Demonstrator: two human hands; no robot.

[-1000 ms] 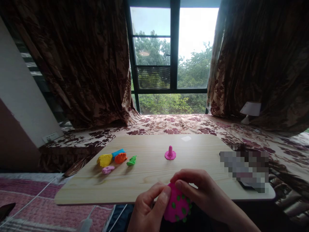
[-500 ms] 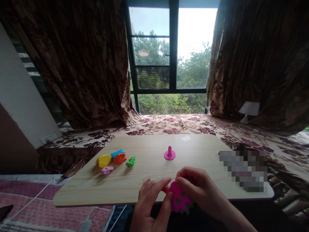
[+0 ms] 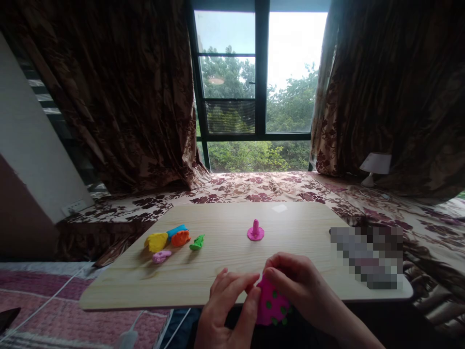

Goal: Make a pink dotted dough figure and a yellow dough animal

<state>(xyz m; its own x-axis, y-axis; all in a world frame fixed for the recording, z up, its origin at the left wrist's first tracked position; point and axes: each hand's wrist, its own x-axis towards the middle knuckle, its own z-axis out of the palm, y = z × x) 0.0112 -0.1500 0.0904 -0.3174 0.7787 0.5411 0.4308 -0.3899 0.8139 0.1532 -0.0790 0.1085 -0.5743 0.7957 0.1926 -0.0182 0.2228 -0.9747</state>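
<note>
- Pink piece with green dots [image 3: 269, 304]: between the two hands, low, overlapping the table's near edge in view. Contact with that edge: cannot tell.
- Left hand [image 3: 230, 308]: thumb and index pinched together on the piece's left edge. Right hand [image 3: 293, 278]: thumb and fingertips clamped on its upper edge.
- Grip at the rim leaves most of the dotted face uncovered; probably to work the edge without flattening the dots. Material looks soft, like modelling clay, so a light pinch would suit it.
- Left pose: reaches up from below, back of hand upward, thumb under the index, other fingers lying loosely beyond it.
- Right pose: forearm slants in from lower right; hand arched over the piece, fingers curled, thumb pointing back toward the left hand.
- Beyond both hands: pink stand [image 3: 255, 233], upright on its flat round base, apart from everything else; perhaps set there to keep its stem unbent.
- Beyond the left hand, off to its left: green lump [image 3: 197, 243], nearest; then orange lump [image 3: 180, 238], blue lump [image 3: 178, 230], yellow lump [image 3: 156, 242] and pale pink lump [image 3: 162, 257], clustered, likely kept aside for working room.
- Under these: wooden tabletop [image 3: 221, 254].
</note>
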